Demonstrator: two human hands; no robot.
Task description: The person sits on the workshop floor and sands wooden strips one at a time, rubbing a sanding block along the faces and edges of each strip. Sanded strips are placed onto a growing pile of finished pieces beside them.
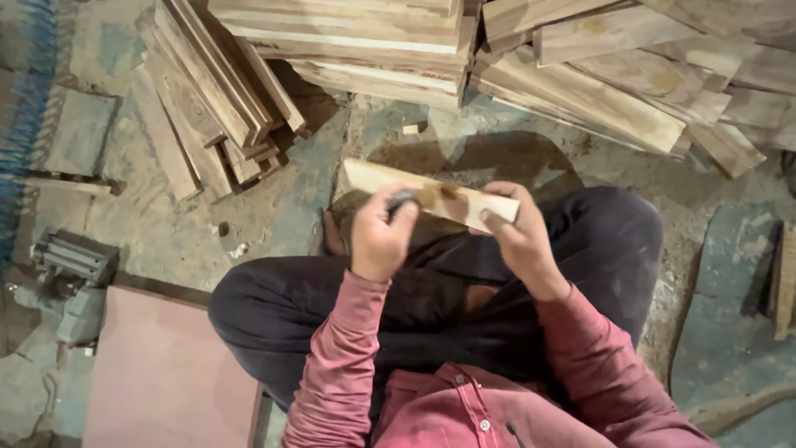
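Observation:
I sit cross-legged on the floor in dark trousers and a red shirt. My right hand [516, 239] grips the near end of a short pale wooden plank [431, 195] that lies across my lap, its far end pointing left and away. My left hand [380, 236] is closed around a small dark tool [401, 199] and presses its tip against the plank's top face, near a brown stain.
Stacks of rough wooden planks [365, 41] lie ahead, with more slats at left [211, 108] and right [630, 75]. A pink board [166, 373] lies at lower left beside a grey machine [75, 274]. Another wood piece [783, 278] rests at right.

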